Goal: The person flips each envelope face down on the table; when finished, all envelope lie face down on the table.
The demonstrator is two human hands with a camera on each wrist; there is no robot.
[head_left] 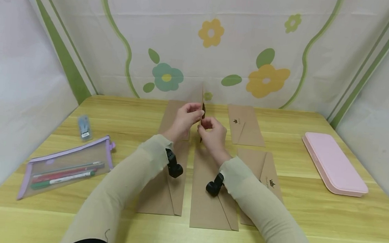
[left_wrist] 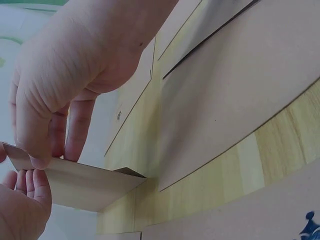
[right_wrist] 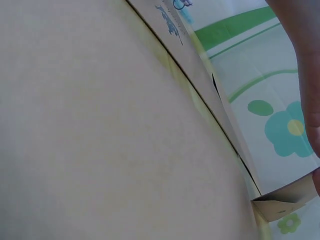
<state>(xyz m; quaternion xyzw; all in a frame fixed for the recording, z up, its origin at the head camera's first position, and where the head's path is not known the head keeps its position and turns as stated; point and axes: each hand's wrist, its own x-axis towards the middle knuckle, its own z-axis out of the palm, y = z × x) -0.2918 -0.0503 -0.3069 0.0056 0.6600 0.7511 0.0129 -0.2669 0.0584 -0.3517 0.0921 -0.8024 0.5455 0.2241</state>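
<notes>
A brown kraft envelope (head_left: pixel 203 95) stands upright, seen almost edge-on in the head view. My left hand (head_left: pixel 185 120) pinches it from the left side, thumb toward the near edge. Lower down, my right hand (head_left: pixel 215 135) pinches its near edge with curled fingers. In the left wrist view the envelope (left_wrist: pixel 87 185) shows a broad face, with a dark flap corner sticking out. Only part of the right hand (left_wrist: pixel 25 205) appears there. The right wrist view catches a folded corner of the envelope (right_wrist: pixel 290 197); that hand is mostly cut off.
Several brown envelopes lie flat below and around the hands, among them one at back right (head_left: pixel 248 129) and one at front middle (head_left: pixel 208 210). At left are a mesh pencil pouch (head_left: pixel 72 154) with pens and a small bluish item (head_left: pixel 84 127). A pink case (head_left: pixel 336 163) lies at right.
</notes>
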